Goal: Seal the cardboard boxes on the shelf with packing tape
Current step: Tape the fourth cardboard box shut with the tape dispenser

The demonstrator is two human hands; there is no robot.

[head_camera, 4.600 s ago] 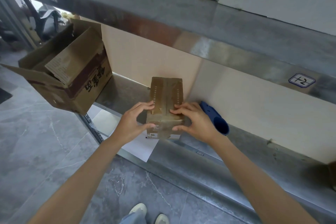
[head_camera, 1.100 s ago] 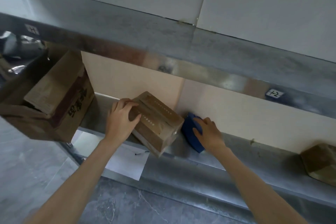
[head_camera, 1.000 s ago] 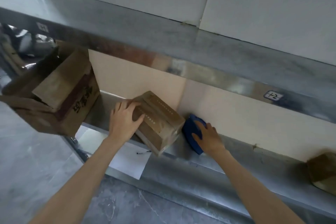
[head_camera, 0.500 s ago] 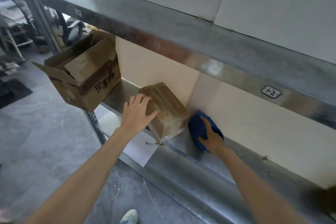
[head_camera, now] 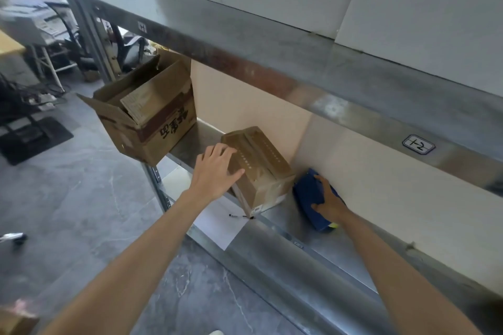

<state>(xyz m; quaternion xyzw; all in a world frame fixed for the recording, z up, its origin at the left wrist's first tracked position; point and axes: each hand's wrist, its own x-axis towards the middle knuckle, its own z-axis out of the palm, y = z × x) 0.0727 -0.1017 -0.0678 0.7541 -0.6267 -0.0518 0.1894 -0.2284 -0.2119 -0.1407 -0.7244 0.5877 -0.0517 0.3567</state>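
Note:
A small brown cardboard box (head_camera: 265,168) with closed flaps sits on the metal shelf (head_camera: 288,226), turned at an angle. My left hand (head_camera: 216,171) lies flat on its near top edge, fingers spread. To the right, a blue tape dispenser (head_camera: 310,196) rests on the shelf against the beige back panel. My right hand (head_camera: 330,200) is wrapped around it. A large open cardboard box (head_camera: 152,117) with printed characters stands at the shelf's left end, its flaps up.
An upper metal shelf (head_camera: 272,49) overhangs the work area, with a label (head_camera: 418,144) on its edge. A white sheet (head_camera: 217,220) hangs below the small box. Grey floor lies to the left, with chairs and clutter far left.
My left hand has turned the small box at an angle and pushed it toward the large box. My right hand left the box and closed on the blue dispenser. The view swung left.

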